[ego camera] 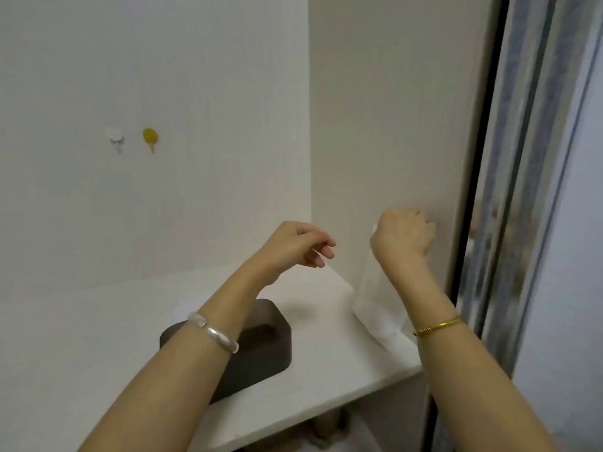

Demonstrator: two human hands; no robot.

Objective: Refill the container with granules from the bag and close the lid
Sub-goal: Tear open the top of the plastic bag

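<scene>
1. R hand (404, 232) is curled into a fist at the top edge of the white bag (380, 308); looks like it grips the bag's top, tho the fingers are turned away so the exact hold can't be seen
2. L hand (298, 244) hangs above the shelf (326, 370) w/ fingers loosely curled, thumb near fingertips; seems to hold nothing, but it's blurred, maybe touching a thin bag corner, can't tell
3. Bag stands upright at the shelf's right end, against the side wall (391, 125). Dark brown container (261, 340) sits on the shelf left of it, partly under the L forearm; lid state not clear from here
4. Step in hand, I'd judge: getting the bag open/ready to pour. Nothing poured yet
5. To do it well: keep bag upright while opening so granules don't spill; use L hand to steady the other top corner
6. Before pouring, check container is open & bring bag mouth right over it, tilt slowly
7. Risk: bag is soft, may slump or dump fast; shelf edge is close
</scene>
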